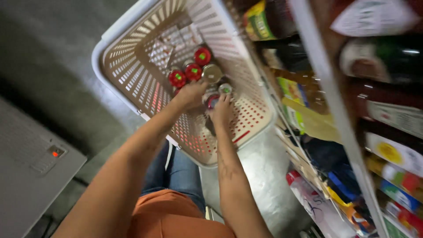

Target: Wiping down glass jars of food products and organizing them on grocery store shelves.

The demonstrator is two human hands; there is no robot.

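Both of my hands reach down into a beige slotted plastic basket (132, 70) with a white rim. My left hand (190, 94) rests on small bottles with red caps (193, 71) that stand upright in a row. My right hand (220, 110) wraps around another small bottle (213, 100) just beside them; its top shows between my fingers. A bottle with a metal lid (212, 73) and one with a green-marked cap (225, 88) stand close to my fingertips. Clear packets (169, 44) lie at the far end of the basket.
A shelf rack (335, 101) on the right holds dark bottles, jars and bright packets on several levels. A grey appliance (31, 176) with a red light stands at lower left. The floor (48, 66) is grey concrete. My jeans and orange top show below.
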